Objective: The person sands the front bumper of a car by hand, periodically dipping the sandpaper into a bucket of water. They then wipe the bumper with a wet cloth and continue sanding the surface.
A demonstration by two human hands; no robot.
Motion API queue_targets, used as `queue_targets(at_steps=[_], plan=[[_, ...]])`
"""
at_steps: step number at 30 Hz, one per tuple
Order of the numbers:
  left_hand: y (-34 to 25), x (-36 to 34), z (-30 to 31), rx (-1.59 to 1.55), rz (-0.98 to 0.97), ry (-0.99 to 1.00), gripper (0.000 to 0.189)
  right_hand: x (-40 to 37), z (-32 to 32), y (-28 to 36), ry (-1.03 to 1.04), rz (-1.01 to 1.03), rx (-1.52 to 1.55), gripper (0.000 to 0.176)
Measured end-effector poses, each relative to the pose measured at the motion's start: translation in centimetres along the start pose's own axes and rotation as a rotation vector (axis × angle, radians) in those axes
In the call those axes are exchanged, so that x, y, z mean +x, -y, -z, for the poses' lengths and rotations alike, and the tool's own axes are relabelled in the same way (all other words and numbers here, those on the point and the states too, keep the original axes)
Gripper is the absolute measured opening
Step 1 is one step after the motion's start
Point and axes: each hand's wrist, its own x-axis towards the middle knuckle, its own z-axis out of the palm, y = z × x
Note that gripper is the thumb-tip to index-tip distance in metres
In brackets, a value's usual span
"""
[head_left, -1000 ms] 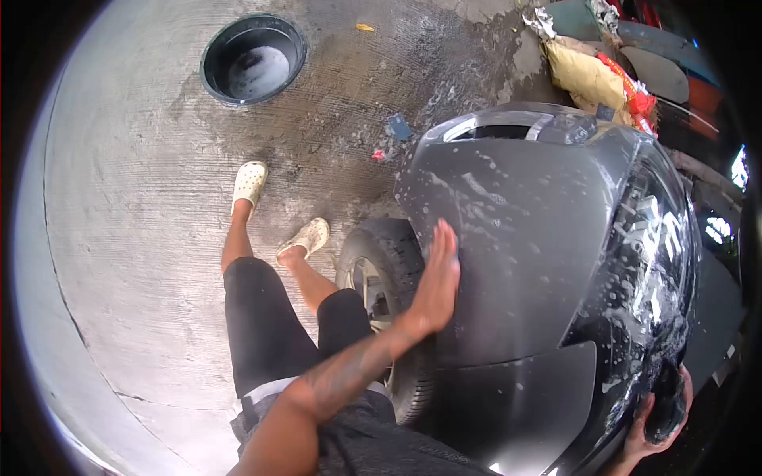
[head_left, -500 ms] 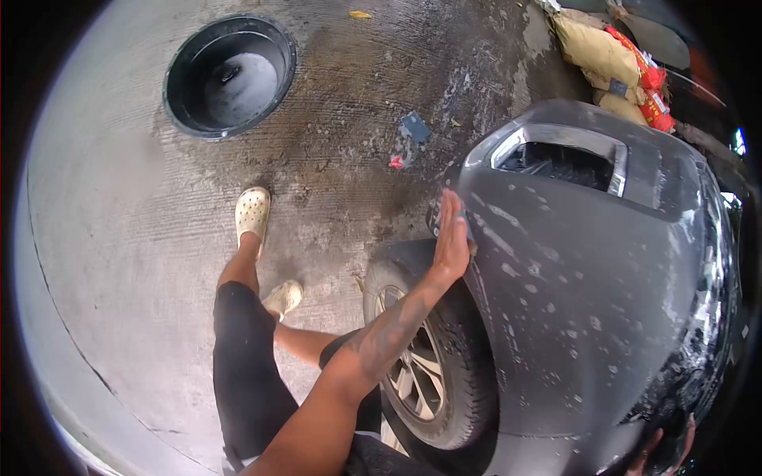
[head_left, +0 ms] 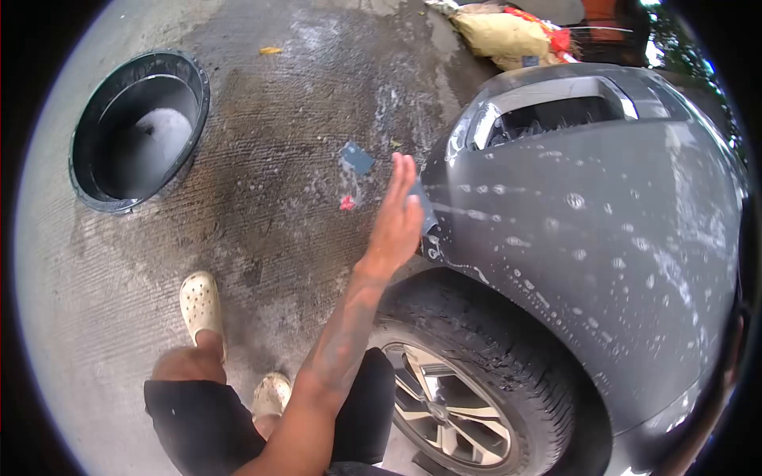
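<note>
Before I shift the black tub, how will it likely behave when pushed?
White foam inside the black tub suggests liquid, so it would probably slosh and feel heavier than an empty one. The grooved concrete floor around it would likely drag against a push.

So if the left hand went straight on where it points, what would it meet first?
For the left hand, the way looks free over the wet concrete; the yellowish sack farther on seems just right of that line, though depth is unclear.

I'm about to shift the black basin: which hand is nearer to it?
Left. The left hand is right of the black basin in view, beside the grey car; the right hand is farther right, at the picture's dark edge.
</note>
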Motion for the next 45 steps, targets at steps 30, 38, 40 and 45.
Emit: queue_targets(at_steps=[30, 38, 40, 45], plan=[[-0.3, -5.0, -7.4, -0.086, -0.211, -0.165, 0.061, 5.7, -0.5, 10.1, 0.353, -0.146, 0.382, 0.061], [1.6, -3.2, -7.2, -0.142, -0.208, -0.182, 0.058, 5.1, -1.2, 9.4, 0.335, -0.095, 0.358, 0.066], [1.9, -2.4, -7.2, -0.148, -0.164, -0.183, 0.058, 5.4, -1.0, 10.2, 0.378, -0.126, 0.370, 0.066], [0.3, -6.3, -7.8, -0.085, -0.301, -0.114, 0.062, 6.0, -1.6, 10.5, 0.358, -0.114, 0.440, 0.068]])
